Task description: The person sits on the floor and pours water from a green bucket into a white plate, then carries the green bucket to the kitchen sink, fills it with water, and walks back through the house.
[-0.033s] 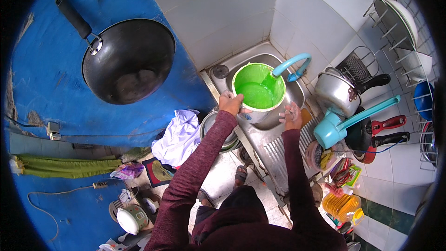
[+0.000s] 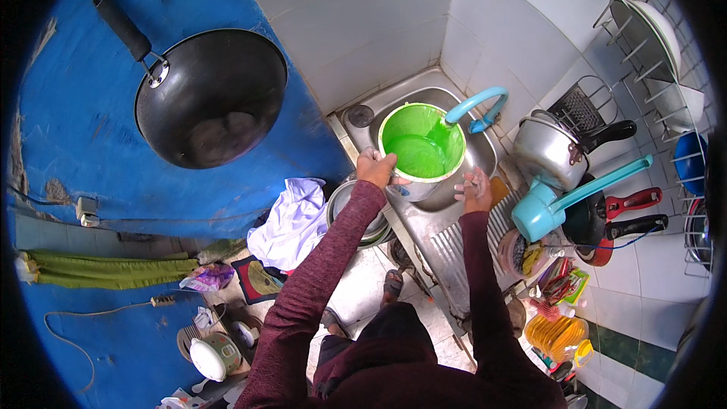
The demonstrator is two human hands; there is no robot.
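Observation:
A pot with a bright green inside (image 2: pixel 421 144) and a light blue curved handle (image 2: pixel 477 106) is held tilted over the steel sink (image 2: pixel 485 159). My left hand (image 2: pixel 376 168) grips the pot's near rim. To the right of the pot, my right hand (image 2: pixel 475 185) hovers over the sink's front edge. Its fingers are spread, it has foam on it, and it holds nothing. Both sleeves are dark red.
A black wok (image 2: pixel 212 98) hangs on the blue wall at left. Right of the sink stand a lidded steel pot (image 2: pixel 549 151), a light blue saucepan (image 2: pixel 541 212), a grater (image 2: pixel 579 110) and a wall dish rack (image 2: pixel 659 38). A white cloth (image 2: pixel 291 216) and stacked steel bowls (image 2: pixel 352 212) lie left of the drainboard (image 2: pixel 454 250).

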